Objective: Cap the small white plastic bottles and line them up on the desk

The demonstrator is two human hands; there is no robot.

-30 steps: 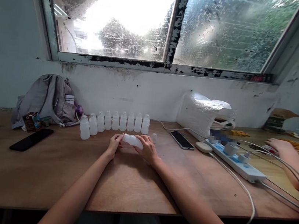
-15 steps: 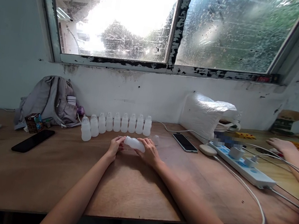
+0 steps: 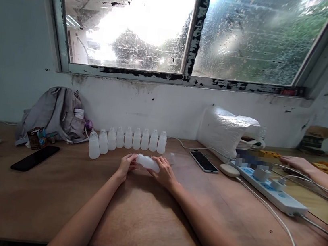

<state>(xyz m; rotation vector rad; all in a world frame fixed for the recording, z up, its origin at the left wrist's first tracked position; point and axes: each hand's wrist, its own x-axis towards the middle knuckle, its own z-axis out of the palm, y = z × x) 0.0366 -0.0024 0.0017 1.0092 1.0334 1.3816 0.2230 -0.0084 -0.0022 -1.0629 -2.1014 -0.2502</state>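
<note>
A translucent white bottle (image 3: 148, 163) lies nearly sideways between my two hands, its neck toward the left. My right hand (image 3: 164, 172) is wrapped round its wide end. My left hand (image 3: 127, 165) has its fingers pressed together at the neck; whether they pinch a small part there is too small to tell. Behind my hands, several similar bottles (image 3: 128, 138) stand upright in a row by the wall. A small clear cap (image 3: 171, 158) sits on the wooden table (image 3: 139, 213), just beyond my right hand.
A grey backpack (image 3: 55, 114), a small box (image 3: 37, 138) and a black phone (image 3: 35, 158) lie left. To the right are another phone (image 3: 204, 161), a round white device (image 3: 229, 171), a power strip (image 3: 278, 196) with cables, a white bag (image 3: 222, 131) and another person's hand (image 3: 295, 162).
The view has shifted slightly, so the scene sits a little lower. The other person's hand at the right has moved a bit left. My hands keep nearly the same hold on the bottle.
</note>
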